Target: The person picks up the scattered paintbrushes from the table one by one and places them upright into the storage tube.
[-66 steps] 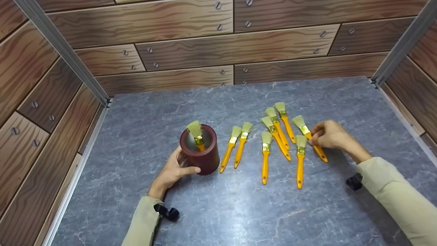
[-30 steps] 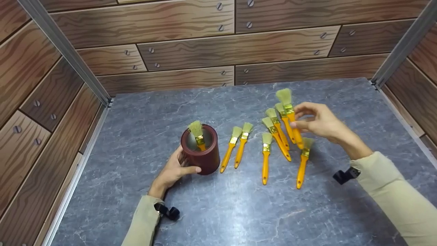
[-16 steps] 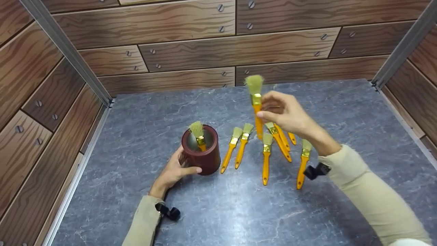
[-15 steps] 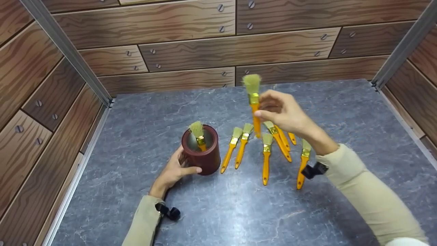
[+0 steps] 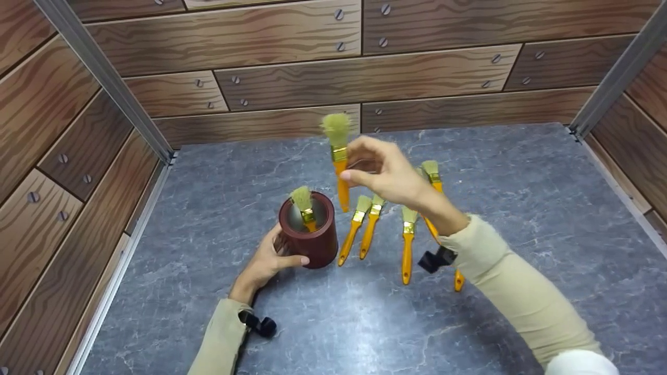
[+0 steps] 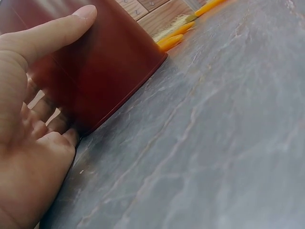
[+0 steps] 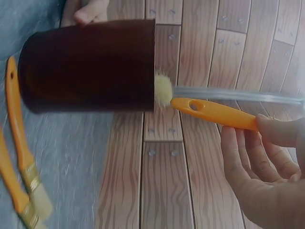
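A dark red can [image 5: 312, 245] stands upright on the table, one paintbrush [image 5: 303, 200] inside it, bristles up above the rim. My left hand [image 5: 268, 258] holds the can low on its side, thumb in front and fingers behind, as the left wrist view also shows. Raised just right of the can, my right hand [image 5: 388, 172] pinches a second paintbrush [image 5: 338, 151] by its orange handle, bristles up. In the right wrist view the handle end [image 7: 214, 113] of this brush hangs level with the can's rim, near the bristles of the one inside.
Two paintbrushes [image 5: 352, 229] lie side by side right of the can. Several more, among them a nearer paintbrush [image 5: 407, 247], lie further right, some partly hidden under my right arm. Wood-patterned walls [image 5: 292, 67] enclose the grey marbled table [image 5: 333, 323].
My right hand has picked up a paintbrush from the right-hand group, shifting the one beside it, and carried it left to near the can. My left hand stays on the can.
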A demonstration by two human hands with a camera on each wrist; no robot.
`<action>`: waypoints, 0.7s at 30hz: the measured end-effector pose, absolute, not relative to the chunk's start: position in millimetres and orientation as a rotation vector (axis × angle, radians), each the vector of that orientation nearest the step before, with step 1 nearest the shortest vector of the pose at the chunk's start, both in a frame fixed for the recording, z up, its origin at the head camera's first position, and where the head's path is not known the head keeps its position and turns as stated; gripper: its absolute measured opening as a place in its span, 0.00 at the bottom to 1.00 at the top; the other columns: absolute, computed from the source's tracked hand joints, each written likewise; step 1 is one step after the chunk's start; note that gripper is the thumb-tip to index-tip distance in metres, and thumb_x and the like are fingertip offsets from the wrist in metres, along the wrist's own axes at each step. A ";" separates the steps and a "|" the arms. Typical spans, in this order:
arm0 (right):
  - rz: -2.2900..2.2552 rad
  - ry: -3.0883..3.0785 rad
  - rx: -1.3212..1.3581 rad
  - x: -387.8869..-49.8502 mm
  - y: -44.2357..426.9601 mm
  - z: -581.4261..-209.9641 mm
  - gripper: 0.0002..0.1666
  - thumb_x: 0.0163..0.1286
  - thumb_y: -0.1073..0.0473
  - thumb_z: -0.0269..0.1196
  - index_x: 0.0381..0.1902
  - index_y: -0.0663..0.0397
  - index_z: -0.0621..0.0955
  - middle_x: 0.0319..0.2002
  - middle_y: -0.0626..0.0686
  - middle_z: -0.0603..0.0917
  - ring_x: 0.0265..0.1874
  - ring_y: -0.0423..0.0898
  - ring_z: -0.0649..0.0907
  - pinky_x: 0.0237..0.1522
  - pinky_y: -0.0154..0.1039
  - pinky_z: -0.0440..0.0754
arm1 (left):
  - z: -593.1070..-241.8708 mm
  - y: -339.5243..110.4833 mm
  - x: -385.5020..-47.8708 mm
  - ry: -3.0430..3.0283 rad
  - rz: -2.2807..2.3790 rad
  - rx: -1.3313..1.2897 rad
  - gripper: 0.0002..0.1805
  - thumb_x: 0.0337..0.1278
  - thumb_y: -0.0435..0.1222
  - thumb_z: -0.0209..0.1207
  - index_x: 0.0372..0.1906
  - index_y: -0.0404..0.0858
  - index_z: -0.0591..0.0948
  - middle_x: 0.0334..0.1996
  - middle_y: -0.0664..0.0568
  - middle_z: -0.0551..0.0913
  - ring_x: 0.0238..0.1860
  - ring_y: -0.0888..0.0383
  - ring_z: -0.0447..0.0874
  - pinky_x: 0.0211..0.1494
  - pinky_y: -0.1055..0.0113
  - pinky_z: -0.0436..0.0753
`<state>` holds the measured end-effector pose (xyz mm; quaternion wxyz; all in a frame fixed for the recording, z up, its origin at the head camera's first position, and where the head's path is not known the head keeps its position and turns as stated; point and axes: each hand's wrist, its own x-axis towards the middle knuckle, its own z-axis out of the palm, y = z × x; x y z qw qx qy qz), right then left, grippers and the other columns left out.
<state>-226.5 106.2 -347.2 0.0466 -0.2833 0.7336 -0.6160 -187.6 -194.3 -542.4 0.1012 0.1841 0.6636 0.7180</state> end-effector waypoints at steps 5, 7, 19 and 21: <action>-1.870 2.202 -0.925 -226.7 85.0 -348.1 0.15 0.73 0.70 0.69 0.55 0.65 0.82 0.47 0.61 0.88 0.43 0.53 0.90 0.50 0.48 0.94 | -542.3 -193.6 -188.1 1.977 2.112 0.537 0.51 0.49 0.27 0.80 0.79 0.39 0.68 0.73 0.45 0.77 0.77 0.52 0.72 0.83 0.63 0.69; -1.853 2.205 -0.944 -226.8 77.5 -349.4 0.14 0.73 0.70 0.69 0.55 0.64 0.82 0.47 0.60 0.88 0.44 0.53 0.90 0.50 0.49 0.94 | -541.8 -193.2 -188.8 1.980 2.106 0.531 0.51 0.49 0.27 0.80 0.79 0.40 0.69 0.73 0.46 0.77 0.77 0.51 0.72 0.83 0.63 0.70; -1.766 2.204 -1.022 -226.4 45.5 -370.7 0.13 0.74 0.68 0.68 0.54 0.63 0.83 0.48 0.60 0.87 0.44 0.53 0.90 0.48 0.49 0.94 | -541.5 -193.8 -190.3 1.921 2.112 0.539 0.54 0.51 0.27 0.79 0.83 0.46 0.65 0.76 0.47 0.74 0.79 0.51 0.70 0.84 0.61 0.69; -1.757 2.214 -1.020 -227.3 43.1 -372.9 0.13 0.74 0.68 0.68 0.54 0.62 0.83 0.48 0.59 0.87 0.44 0.53 0.90 0.48 0.47 0.94 | -542.0 -194.3 -191.1 1.928 2.112 0.544 0.54 0.52 0.27 0.79 0.83 0.46 0.65 0.76 0.47 0.74 0.79 0.52 0.70 0.84 0.62 0.68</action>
